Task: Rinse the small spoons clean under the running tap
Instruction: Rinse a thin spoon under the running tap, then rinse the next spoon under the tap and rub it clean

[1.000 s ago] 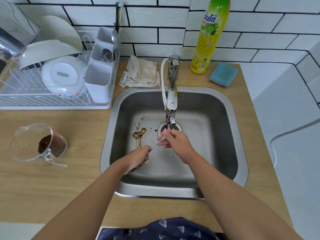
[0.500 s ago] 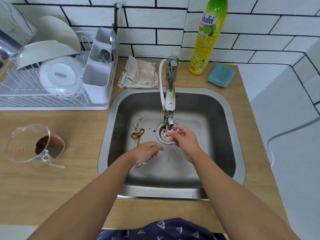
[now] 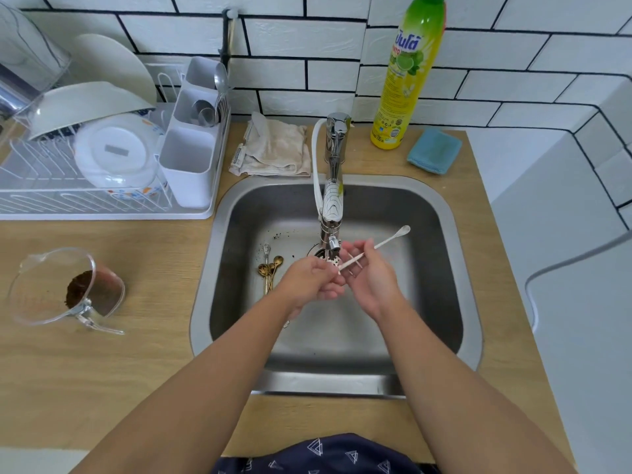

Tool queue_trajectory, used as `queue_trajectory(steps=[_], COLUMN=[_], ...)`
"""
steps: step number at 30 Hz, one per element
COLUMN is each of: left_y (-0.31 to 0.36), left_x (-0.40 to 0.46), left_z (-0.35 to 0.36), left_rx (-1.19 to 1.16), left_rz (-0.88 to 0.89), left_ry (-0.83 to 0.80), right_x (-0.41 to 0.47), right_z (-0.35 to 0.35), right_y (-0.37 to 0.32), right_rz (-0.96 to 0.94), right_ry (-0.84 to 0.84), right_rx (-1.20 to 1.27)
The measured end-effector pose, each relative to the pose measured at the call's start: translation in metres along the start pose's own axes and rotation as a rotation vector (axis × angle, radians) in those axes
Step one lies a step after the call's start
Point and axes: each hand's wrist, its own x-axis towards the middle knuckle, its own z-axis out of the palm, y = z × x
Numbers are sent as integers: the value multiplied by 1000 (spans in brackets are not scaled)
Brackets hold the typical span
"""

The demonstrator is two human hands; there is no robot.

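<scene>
Spoon, white, pinched in right hand beneath tap, left hand loosely cupped; gold spoons likely next.

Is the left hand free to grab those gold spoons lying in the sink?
Probably yes. The left hand hovers just right of the gold spoons, nothing lies between them, and only the right hand clearly grips the white spoon.

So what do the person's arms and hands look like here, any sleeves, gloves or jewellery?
Both forearms are bare from the bottom edge of the frame to the wrist, with no sleeves in view. The left hand and right hand have no gloves, and no rings, watch or bracelets show. At the bottom edge is dark navy clothing printed with small white triangles.
</scene>
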Motion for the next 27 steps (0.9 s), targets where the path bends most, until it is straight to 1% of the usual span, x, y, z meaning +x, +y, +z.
queue_trajectory(steps=[2, 5, 9, 10, 11, 13, 14, 16, 18, 22, 27], left_y=[-9, -23, -33, -34, -35, -38, -41, -46, -51, -53, -52], left_x=[-10, -21, -29, -28, -25, -15, -11, -3, 0, 1, -3], left_z=[0, -4, -18, -24, -33, -51, -59, -67, -66, -65, -71], left_rx=[77, 202, 405, 482, 584, 865, 979, 1123, 1158, 1200, 1096], left_rz=[-8, -2, -18, -21, -6, 43, 42, -29, -106, -80, -98], left_ry=[-11, -5, -81, -51, 29, 274, 371, 465, 502, 531, 609], right_x=[-3, -8, -10, -10, -10, -11, -12, -13, -13, -12, -14], right_z=[4, 3, -6, -9, -12, -18, -21, -22, -22, -22, -21], right_y=[14, 26, 26, 23, 20, 16, 16, 18, 21, 21, 22], right_rz=[60, 128, 95, 86, 81, 78, 80, 89, 98, 106, 121], right_ry=[9, -18, -29, -27, -28, -33, -37, -40, -37, -30, -38], right_rx=[125, 210, 223, 228, 237, 248, 242, 219, 199, 184, 182])
